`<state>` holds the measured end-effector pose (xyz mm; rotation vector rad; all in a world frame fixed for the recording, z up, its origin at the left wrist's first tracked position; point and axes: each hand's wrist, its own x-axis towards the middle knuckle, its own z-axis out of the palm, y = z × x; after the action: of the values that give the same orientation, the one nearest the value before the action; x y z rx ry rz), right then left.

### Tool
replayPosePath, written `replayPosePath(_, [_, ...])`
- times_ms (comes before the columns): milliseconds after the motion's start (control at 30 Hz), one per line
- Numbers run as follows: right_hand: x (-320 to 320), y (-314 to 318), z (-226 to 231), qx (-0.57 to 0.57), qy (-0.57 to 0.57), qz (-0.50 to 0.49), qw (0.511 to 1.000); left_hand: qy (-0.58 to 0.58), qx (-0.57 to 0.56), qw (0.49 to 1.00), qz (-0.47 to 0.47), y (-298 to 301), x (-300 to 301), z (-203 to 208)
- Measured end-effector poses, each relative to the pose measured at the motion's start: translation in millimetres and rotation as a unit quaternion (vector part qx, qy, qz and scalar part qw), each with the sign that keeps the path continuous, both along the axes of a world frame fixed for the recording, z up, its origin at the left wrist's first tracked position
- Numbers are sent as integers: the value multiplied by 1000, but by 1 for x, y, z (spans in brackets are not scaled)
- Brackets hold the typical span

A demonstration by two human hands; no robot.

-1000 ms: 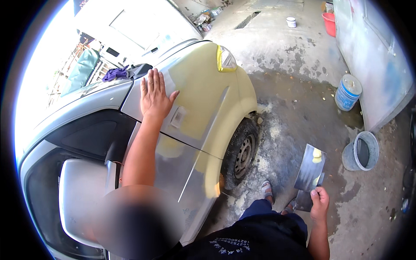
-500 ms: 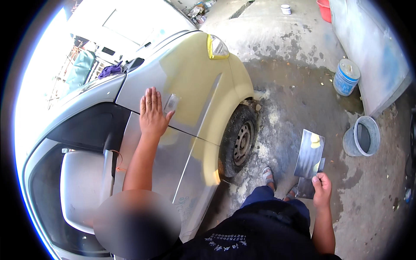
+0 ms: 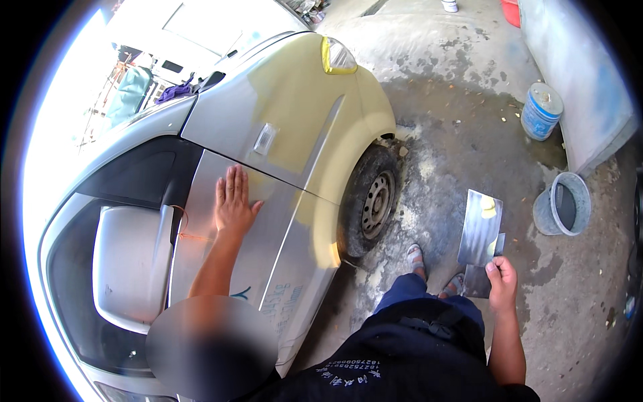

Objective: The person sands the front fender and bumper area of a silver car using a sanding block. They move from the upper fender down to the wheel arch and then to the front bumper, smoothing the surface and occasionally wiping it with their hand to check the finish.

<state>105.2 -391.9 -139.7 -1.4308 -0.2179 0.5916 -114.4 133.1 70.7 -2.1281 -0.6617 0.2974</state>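
silver door panel (image 3: 271, 218) had the left hand (image 3: 234, 206) flat on it, fingers together, thumb out, palm holding nothing. one second earlier that hand sat farther up, on the part-yellow fender (image 3: 288, 114). right hand (image 3: 501, 281) barely changed: thumb and fingers closed on the lower edge of the grey plate (image 3: 477, 234), yellow filler (image 3: 489, 208) near its top, held over the floor (image 3: 442, 174) to the right of the front wheel (image 3: 377, 204).
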Motion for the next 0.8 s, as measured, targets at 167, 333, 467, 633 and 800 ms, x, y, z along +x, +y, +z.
replayPosePath(167, [-4,4,-5,-3,-27,-7,1000,29,-1,999,25,-7,0,-4])
replayPosePath(333, [-11,5,-6,-11,-25,-11,1000,81,1,997,-10,11,-1,-22])
replayPosePath(467, [-21,6,-6,-13,-22,-40,999,154,7,988,-26,11,7,-47])
replayPosePath(633, [-37,8,-7,-23,-18,-100,995,264,9,962,-66,11,16,-84])
replayPosePath(800, [-68,16,-16,-22,5,-171,985,329,-25,939,-98,11,10,-134])
